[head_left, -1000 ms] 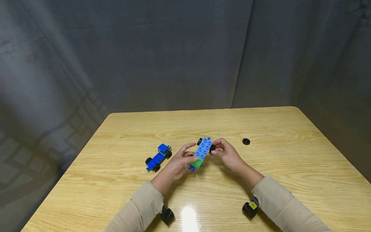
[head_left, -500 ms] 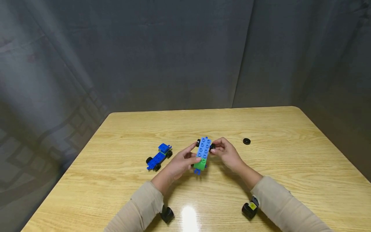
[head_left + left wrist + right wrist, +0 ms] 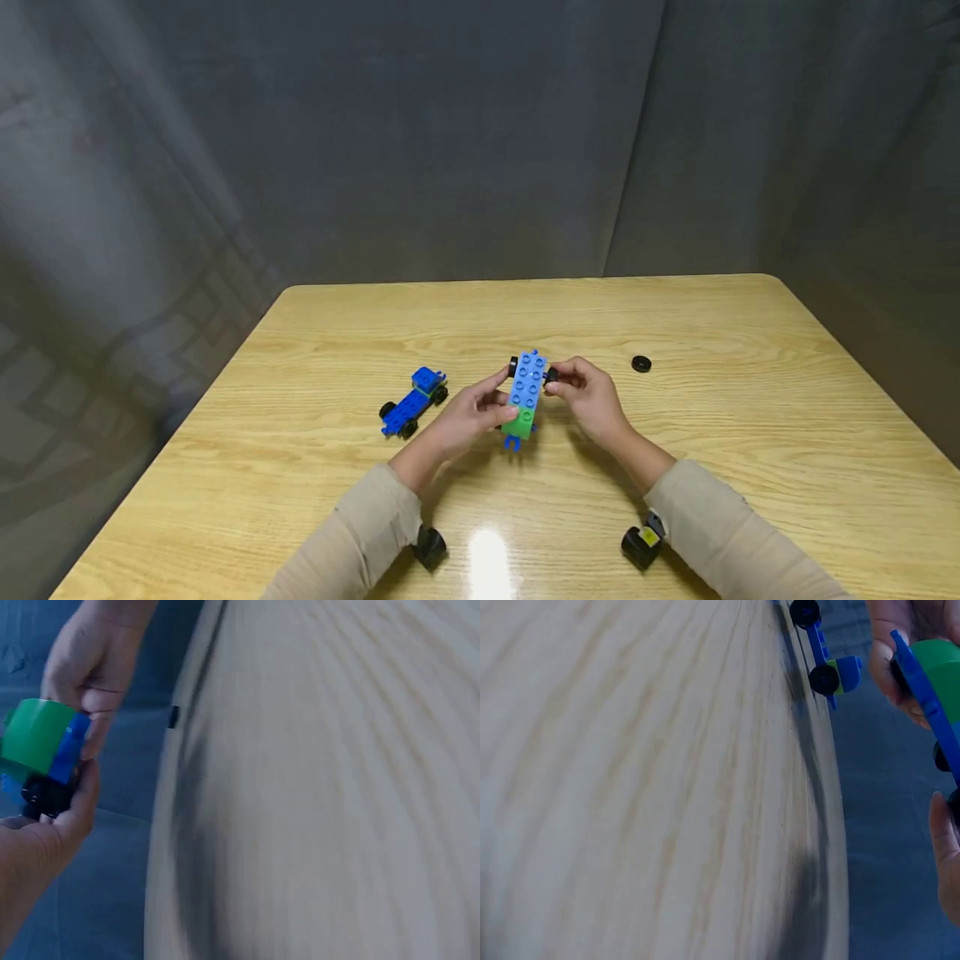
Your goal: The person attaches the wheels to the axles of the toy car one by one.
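My left hand (image 3: 472,419) grips a toy car (image 3: 527,383) by its green end, the thumb lying on top. The car has a light blue studded body, a dark blue base with a hook at the near end, and a black wheel (image 3: 513,367) on its far left. With thumb and fingers, my right hand (image 3: 596,400) pinches a small black wheel (image 3: 552,376) at the car's right side. Whether this wheel sits fully on the axle, I cannot tell. In the left wrist view, the green block (image 3: 37,735) shows its curved side. The right wrist view shows the blue base (image 3: 928,697) edge-on.
Left of my hands, a blue toy truck (image 3: 408,406) with black wheels stands on the wooden table (image 3: 337,333). A loose black wheel (image 3: 641,364) lies flat to the right. Grey curtains (image 3: 450,150) hang behind the table.
The toy car, slanted to the right a second ago, has been turned more upright in the left hand. My right hand keeps pinching the wheel at its side.
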Motion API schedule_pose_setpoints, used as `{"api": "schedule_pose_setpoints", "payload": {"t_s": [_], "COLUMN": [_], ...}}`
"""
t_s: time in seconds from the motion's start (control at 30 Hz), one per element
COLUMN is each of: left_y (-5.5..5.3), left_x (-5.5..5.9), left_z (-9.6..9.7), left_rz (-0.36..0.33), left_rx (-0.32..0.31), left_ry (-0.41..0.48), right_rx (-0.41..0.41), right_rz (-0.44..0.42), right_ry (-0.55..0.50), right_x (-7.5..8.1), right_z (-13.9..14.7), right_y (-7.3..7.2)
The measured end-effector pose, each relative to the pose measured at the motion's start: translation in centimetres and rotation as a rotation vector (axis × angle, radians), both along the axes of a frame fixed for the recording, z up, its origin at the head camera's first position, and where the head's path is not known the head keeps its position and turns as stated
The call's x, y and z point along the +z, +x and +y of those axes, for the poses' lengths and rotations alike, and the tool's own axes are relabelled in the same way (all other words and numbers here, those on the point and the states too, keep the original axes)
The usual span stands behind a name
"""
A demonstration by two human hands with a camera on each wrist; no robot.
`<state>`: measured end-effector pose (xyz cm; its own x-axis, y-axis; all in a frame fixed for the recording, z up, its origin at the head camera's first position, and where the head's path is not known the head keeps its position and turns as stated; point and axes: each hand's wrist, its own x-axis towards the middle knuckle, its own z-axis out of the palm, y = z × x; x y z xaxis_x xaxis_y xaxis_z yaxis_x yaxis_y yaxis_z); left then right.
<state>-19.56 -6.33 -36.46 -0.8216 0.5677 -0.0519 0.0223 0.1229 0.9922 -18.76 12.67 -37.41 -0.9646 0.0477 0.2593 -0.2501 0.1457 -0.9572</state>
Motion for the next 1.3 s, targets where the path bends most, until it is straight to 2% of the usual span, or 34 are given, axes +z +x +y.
{"api": "schedule_pose_setpoints", "payload": {"t_s": [0.23,0.47,0.67,0.9,1.1,1.3], "left_y": [-0.11,-0.19,-0.29,-0.64,-0.54,-0.39], "left_x": [-0.1,-0.05,0.01,-0.14,-0.1,0.06], "left_z": [0.2,0.65,0.71,0.58,0.72,0.71], "left_rz": [0.018,0.052,0.039,-0.014,-0.014,0.004], "left_rx": [-0.022,-0.02,-0.035,-0.069,-0.098,-0.072], "left_ry": [0.056,0.045,0.063,0.097,0.133,0.149], "right_rx": [-0.06,-0.101,-0.089,-0.074,-0.053,-0.041], "right_rz": [0.042,0.062,0.073,0.121,0.144,0.13], "right_ry": [0.084,0.071,0.041,-0.011,0.009,0.05], "right_x": [0.34,0.23,0.28,0.15,0.13,0.64], "right_z": [0.11,0.21,0.3,0.29,0.23,0.08], "right_y": [0.17,0.32,0.32,0.36,0.49,0.14]}}
